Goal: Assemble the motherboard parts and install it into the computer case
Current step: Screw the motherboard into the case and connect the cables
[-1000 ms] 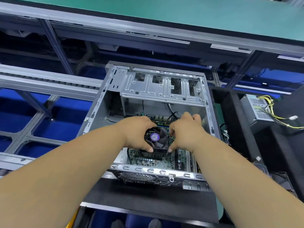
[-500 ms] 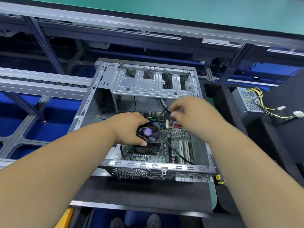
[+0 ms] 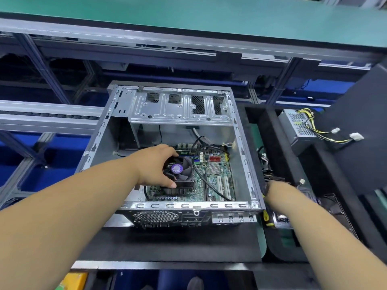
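Where fingers curl: left hand (image 3: 156, 164) gripping fan (image 3: 180, 169)

I see the computer case (image 3: 240, 130) as bare grey sheet metal with a dull sheen, its drive cage (image 3: 180, 109) stamped and perforated. The motherboard (image 3: 217, 181) looks glossy green; the fan (image 3: 181, 168) is dark matt plastic. The mat (image 3: 167, 243) under the case looks matt black, and the power supply (image 3: 297, 126) is meshed metal.

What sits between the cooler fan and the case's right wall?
In the head view: a black cable, then motherboard with a silver heatsink and white slots.
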